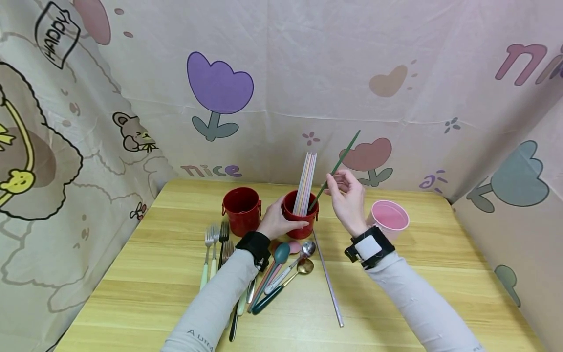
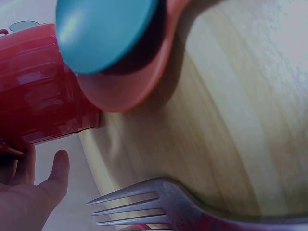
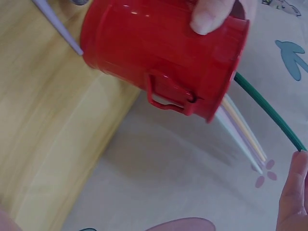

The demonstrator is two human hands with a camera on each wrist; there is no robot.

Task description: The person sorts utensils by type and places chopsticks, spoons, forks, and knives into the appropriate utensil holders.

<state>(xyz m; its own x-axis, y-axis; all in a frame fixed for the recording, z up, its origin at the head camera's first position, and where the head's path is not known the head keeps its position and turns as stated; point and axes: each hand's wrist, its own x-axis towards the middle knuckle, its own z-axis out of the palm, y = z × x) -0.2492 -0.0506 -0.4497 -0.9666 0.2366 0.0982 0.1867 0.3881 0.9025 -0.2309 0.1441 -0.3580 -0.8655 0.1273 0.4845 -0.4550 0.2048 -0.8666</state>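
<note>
A small red bucket (image 1: 301, 231) with side handles stands near the back of the table, several pale straws (image 1: 304, 183) leaning in it. My left hand (image 1: 281, 221) holds this bucket from the left, thumb across its front; the thumb (image 3: 211, 14) also shows on the red wall in the right wrist view. Between thumb and fingers, my right hand (image 1: 347, 200) pinches a green straw (image 1: 347, 152) tilted up to the right. The green straw's lower end is inside the bucket, hidden by the rim in the right wrist view (image 3: 269, 109).
Another red bucket (image 1: 242, 217) stands to the left, a pink cup (image 1: 389, 217) to the right. Several forks (image 1: 208, 239) and spoons (image 1: 281, 253) lie in front, partly under my left forearm. One lilac straw (image 1: 328, 281) lies on the table, and a printed cloth (image 1: 281, 88) hangs behind.
</note>
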